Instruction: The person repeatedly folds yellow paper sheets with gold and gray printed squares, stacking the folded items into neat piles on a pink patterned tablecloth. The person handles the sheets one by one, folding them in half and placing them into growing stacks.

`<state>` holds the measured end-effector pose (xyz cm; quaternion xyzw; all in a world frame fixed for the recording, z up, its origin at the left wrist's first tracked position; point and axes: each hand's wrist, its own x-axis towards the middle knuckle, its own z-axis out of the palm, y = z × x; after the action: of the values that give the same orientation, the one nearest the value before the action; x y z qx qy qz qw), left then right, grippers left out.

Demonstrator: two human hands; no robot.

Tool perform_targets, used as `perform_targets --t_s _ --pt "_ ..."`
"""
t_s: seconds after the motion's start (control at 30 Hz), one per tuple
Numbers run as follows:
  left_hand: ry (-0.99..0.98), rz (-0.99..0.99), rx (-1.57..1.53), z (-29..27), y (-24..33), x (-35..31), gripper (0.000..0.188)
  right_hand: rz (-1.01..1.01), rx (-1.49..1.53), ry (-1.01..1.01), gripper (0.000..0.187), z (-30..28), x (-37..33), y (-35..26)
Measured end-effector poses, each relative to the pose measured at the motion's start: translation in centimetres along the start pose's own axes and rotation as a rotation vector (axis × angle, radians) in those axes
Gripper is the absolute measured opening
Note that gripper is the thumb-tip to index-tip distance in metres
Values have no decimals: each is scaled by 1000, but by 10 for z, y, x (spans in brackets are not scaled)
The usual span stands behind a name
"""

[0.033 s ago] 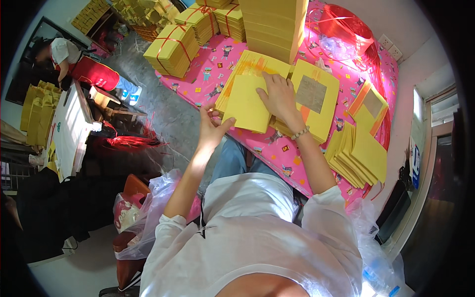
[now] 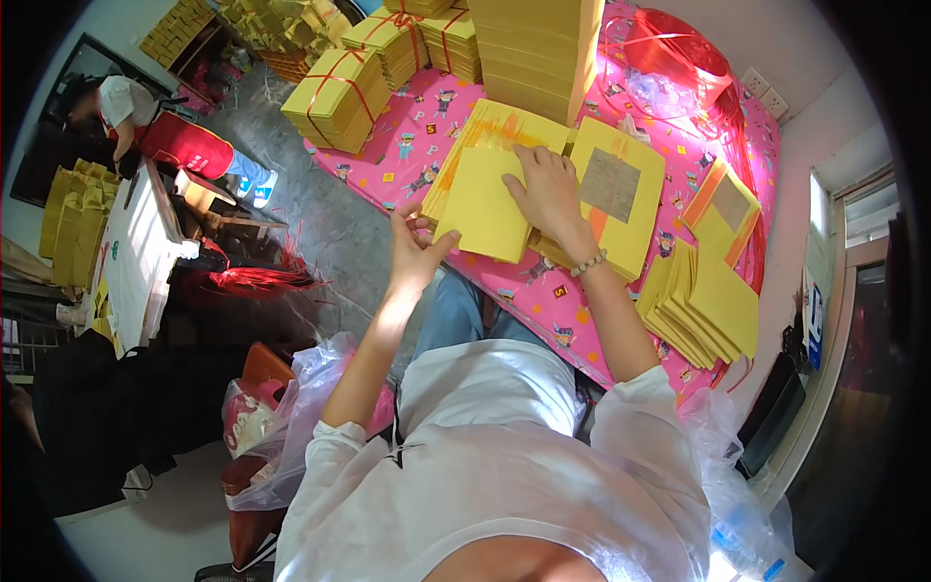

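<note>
A folded yellow paper sheet (image 2: pixel 490 199) lies over a stack of yellow sheets with orange marks (image 2: pixel 504 121) on the pink table cover (image 2: pixel 412 126). My right hand (image 2: pixel 548 189), a beaded bracelet at its wrist, rests on the folded sheet's right part with fingers spread. My left hand (image 2: pixel 419 247) is at the sheet's lower left edge, thumb touching near the corner and well apart from the bent fingers, which are beside the stack. To the right lies another yellow stack with a grey-brown rectangle (image 2: pixel 611 184) on its top sheet.
Folded yellow papers (image 2: pixel 698 306) fan out at the right. Red-tied bundles (image 2: pixel 335 97) and a tall yellow stack (image 2: pixel 529 63) stand at the back. Red strips (image 2: pixel 679 48) pile up at the far right. Across the room a person in a red apron (image 2: pixel 189 145) bends over a table (image 2: pixel 141 252).
</note>
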<state>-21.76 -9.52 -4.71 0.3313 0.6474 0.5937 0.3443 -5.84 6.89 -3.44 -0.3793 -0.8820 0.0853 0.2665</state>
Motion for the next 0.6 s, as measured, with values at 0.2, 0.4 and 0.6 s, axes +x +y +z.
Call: perform_targets --t_s 0.2,0.4,0.6 --pt "-26 -278 -871 -11 -8 8 53 100 149 109 46 -14 -24 -21" --pt "222 -203 -612 3 -8 -14 44 147 97 127 45 -14 -41 -36" --pt "210 -42 -576 -59 -1 38 30 187 466 68 35 -30 -47 -48"
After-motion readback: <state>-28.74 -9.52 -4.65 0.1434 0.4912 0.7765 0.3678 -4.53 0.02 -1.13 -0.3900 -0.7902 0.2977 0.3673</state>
